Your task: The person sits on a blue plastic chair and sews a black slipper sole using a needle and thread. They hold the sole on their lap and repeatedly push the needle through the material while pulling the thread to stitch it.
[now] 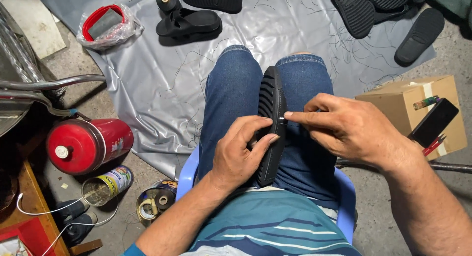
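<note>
Grey plastic sheet (162, 84) covers concrete floor (393, 207); both hands work a black sole (272, 103).

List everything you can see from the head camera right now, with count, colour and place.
shoe sole: 1, black, ribbed, on edge between the knees
needle: 1, thin, pale, at the sole's edge
finished sandal: 1, black, on the sheet, top centre
thread spool: 1, black, beside that sandal
loose soles: several, black, top right
plastic sheet: 1, grey, on the floor
bagged container: 1, red, top left
cylinder: 1, red, lying at left
open tins: 2, lower left
cardboard box: 1, brown, at right
phone: 1, black, on the box
stool: 1, blue, under the person
left hand: steadies the sole
right hand: pinch grip on the needle
</note>
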